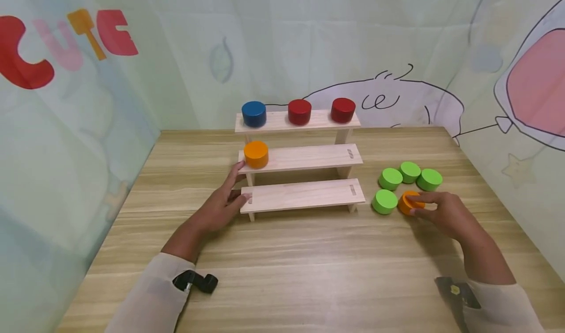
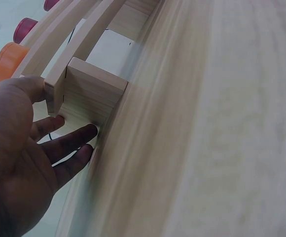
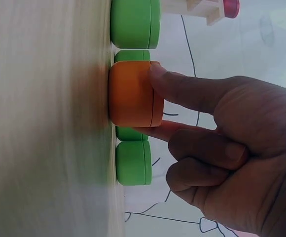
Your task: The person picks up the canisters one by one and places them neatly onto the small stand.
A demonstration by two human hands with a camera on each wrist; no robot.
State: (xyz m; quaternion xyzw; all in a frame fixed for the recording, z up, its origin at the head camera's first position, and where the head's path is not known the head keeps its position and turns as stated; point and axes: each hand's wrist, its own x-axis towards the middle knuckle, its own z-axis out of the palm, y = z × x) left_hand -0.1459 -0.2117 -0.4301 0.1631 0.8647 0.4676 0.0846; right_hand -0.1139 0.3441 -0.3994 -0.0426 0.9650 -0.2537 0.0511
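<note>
My right hand [image 1: 448, 213] pinches an orange cylinder [image 3: 130, 94] between thumb and fingers at the table's right; the cylinder's base appears to be on the tabletop. Several green cylinders [image 1: 384, 201] stand beside it. At the left end of a three-step wooden stand [image 1: 304, 194], my left hand [image 2: 22, 148] holds the lowest board's edge, thumb on top, other fingers loosely spread behind it. Another orange cylinder [image 1: 256, 155] sits at the left of the middle step. Along the top step are a blue cylinder [image 1: 253, 114], a red cylinder [image 1: 299, 112] and a second red cylinder [image 1: 343, 110].
The stand is on a wood-grain table [image 1: 282, 269]. A printed cloth backdrop [image 1: 273, 43] with drawings and letters closes off the back and both sides. Dark straps [image 1: 194, 280] are on the sleeves near both wrists.
</note>
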